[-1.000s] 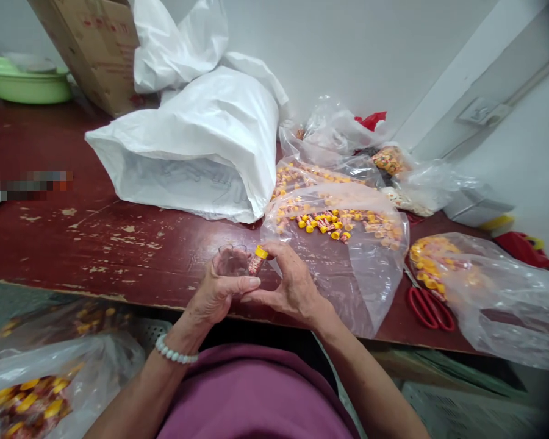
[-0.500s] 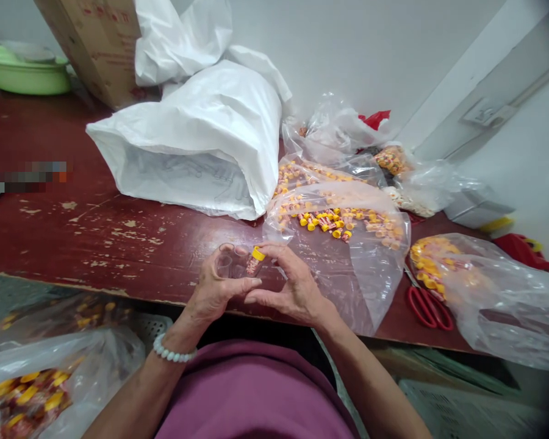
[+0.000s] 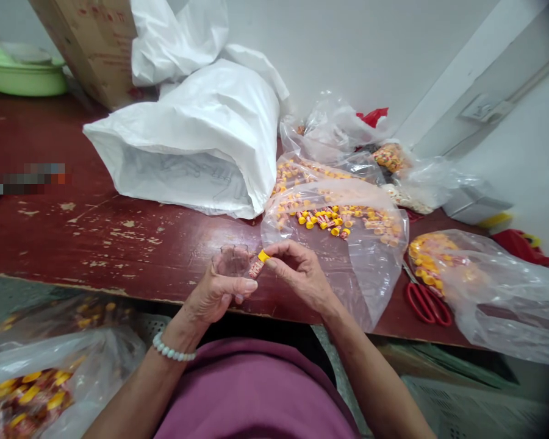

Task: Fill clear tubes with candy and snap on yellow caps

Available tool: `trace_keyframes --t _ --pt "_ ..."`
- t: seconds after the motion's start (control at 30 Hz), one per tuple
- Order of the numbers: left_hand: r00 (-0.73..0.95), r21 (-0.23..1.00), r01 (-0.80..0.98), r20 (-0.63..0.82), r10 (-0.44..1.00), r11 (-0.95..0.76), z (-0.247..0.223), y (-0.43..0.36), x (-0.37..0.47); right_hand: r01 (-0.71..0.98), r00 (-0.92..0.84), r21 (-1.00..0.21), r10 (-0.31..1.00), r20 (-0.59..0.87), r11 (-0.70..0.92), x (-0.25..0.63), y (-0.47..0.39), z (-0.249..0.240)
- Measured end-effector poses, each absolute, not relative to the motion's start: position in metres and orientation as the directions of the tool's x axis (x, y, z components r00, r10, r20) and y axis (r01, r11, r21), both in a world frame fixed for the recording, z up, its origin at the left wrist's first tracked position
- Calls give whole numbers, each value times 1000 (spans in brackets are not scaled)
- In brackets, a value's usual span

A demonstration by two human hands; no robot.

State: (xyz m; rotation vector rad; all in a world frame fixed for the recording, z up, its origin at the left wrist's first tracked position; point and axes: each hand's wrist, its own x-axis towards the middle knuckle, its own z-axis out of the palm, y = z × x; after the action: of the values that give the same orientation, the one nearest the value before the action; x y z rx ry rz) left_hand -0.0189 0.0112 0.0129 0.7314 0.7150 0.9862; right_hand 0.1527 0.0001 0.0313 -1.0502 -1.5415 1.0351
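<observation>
Just below frame centre, our right grip (image 3: pixel 304 274) pinches the yellow-capped, red-and-white plastic tube (image 3: pixel 256 269) by its cap (image 3: pixel 264 256); our left grip (image 3: pixel 215 294) cradles clear plastic cylinders (image 3: pixel 231 261): we want both steady, squeezing lightly.

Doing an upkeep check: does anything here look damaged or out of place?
Yes: the table looks damaged, its red surface worn to pale patches toward the left and chipped along the front edge. Nothing else clearly stands out.

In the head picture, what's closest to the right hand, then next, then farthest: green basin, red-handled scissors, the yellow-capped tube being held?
1. Yellow-capped tube, pinched by the right hand.
2. Red-handled scissors, off to the right.
3. Green basin, far back at the left.
</observation>
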Motion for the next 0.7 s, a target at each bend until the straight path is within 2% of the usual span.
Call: trace_keyframes --t 0.2,0.37,0.47,0.57,0.63,0.7 --pt "285 871 -392 -190 939 296 15 8 -21 205 -279 -941 938 207 268 160 -1 40" --pt "271 924 -331 -99 957 190 17 4 -19 22 -348 -993 932 98 113 164 0 38" --pt "262 943 -299 -63 963 144 18 3 -16 6 -336 -995 937 92 100 165 -1 33" --pt "257 922 -337 -103 961 189 14 5 -15 211 -240 -938 945 223 275 165 -3 29" --pt "251 897 -380 -137 958 228 10 6 -15 375 -219 -818 899 379 436 162 -6 26" --pt "242 867 -429 -162 957 255 8 7 -15 444 -274 -690 820 503 572 158 -9 22"
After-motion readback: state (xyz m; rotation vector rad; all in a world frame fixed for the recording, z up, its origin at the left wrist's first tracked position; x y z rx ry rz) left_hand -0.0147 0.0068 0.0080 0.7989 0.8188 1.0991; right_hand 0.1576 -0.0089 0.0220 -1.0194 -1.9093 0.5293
